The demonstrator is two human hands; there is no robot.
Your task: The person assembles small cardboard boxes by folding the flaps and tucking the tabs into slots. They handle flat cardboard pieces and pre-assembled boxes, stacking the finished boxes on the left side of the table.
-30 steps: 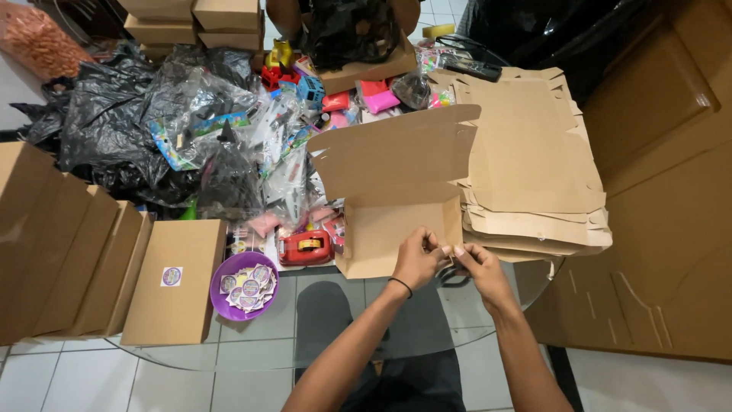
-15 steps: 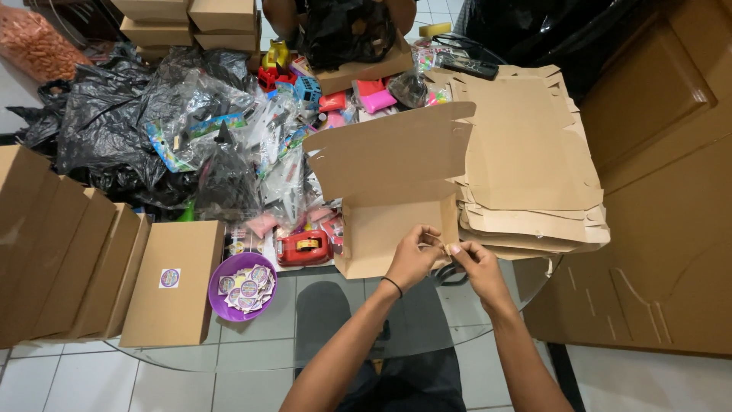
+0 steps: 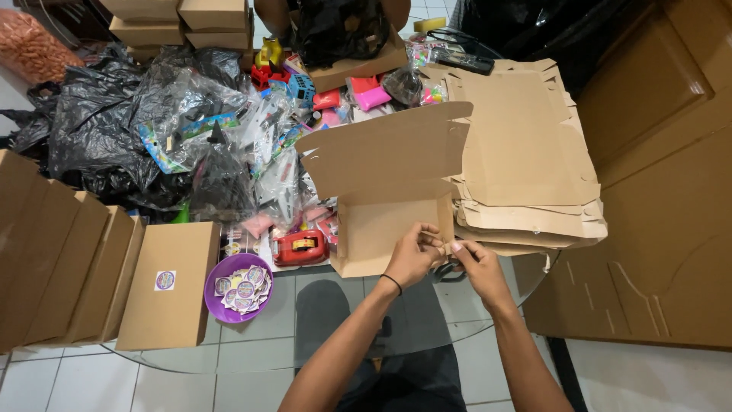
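Looking down through the head camera, we see two hands at lower centre of the frame. The left hand (image 3: 412,256) pinches the right-hand side flap of one half-folded cardboard box (image 3: 385,229), fingers curled around the flap edge; the right hand (image 3: 479,268) meets it from the right, fingertips closed on the same flap. The box sits at centre, its lid (image 3: 385,152) standing open toward the top of the frame.

We count one stack of flat box blanks (image 3: 526,152) to the right of centre, touching the box. One red tape dispenser (image 3: 301,246) lies just left of the box, and one purple bowl of round stickers (image 3: 238,286) sits further lower left. At least four closed cardboard boxes (image 3: 164,282) line the left edge, the nearest bearing one round sticker. Black plastic bags (image 3: 99,130) and clear-wrapped small toys (image 3: 267,145) fill the upper left and crowd against the lid. A glass tabletop (image 3: 335,320) carries everything; a wooden cabinet (image 3: 671,191) closes the right side.
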